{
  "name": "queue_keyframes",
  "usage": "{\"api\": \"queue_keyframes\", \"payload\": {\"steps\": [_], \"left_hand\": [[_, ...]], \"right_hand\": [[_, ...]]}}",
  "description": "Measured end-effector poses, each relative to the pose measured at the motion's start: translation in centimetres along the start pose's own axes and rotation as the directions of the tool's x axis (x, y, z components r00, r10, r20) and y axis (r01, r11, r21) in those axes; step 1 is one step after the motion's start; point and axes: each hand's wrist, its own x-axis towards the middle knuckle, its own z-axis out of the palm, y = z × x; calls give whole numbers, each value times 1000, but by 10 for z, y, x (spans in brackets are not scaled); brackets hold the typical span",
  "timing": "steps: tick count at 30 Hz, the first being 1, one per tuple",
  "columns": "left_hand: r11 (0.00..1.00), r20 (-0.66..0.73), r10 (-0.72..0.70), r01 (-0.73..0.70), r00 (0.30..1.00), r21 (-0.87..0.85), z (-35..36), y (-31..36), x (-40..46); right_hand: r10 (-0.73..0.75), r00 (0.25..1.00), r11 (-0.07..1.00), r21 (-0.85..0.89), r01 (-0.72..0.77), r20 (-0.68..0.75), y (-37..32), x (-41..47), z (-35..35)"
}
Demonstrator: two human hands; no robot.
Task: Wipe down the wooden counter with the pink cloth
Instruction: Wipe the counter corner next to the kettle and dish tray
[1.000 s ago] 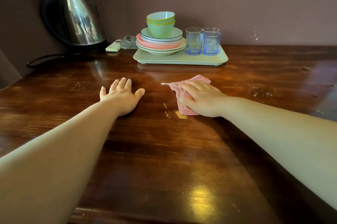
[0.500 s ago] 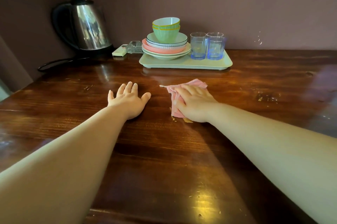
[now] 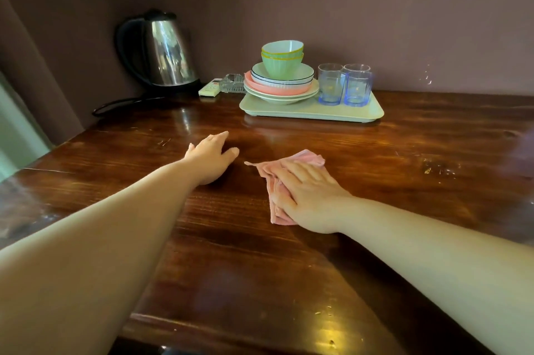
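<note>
left hand (image 3: 212,159) flat on counter (image 3: 260,268), left of cloth (image 3: 273,181) | right hand (image 3: 309,195) on cloth | tray (image 3: 312,113) beyond both hands | kettle (image 3: 164,54) beyond left hand, further left

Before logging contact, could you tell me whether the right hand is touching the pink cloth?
Touching: the head view shows the right hand pressed flat on the pink cloth.

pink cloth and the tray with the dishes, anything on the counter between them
Nothing: in the head view the stretch of wooden counter between the pink cloth and the tray is bare, showing only glossy reflections.
</note>
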Motion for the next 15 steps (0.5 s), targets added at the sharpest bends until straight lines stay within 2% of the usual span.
{"api": "queue_keyframes", "payload": {"steps": [6,8,11,15], "left_hand": [[992,18,121,-120,993,-43,2,3,-23],[991,35,131,-130,991,-27,3,5,-29],[992,14,103,-102,995,-69,2,-4,-39],[999,-25,48,-47,999,18,-4,-12,-52]], "right_hand": [[101,994,995,-13,-102,-27,-16,35,-13],[75,997,997,-4,-76,-21,-22,31,-9],[-19,1000,1000,-18,19,10,-25,15,4],[17,1000,1000,6,-17,5,-38,32,-5]]}}
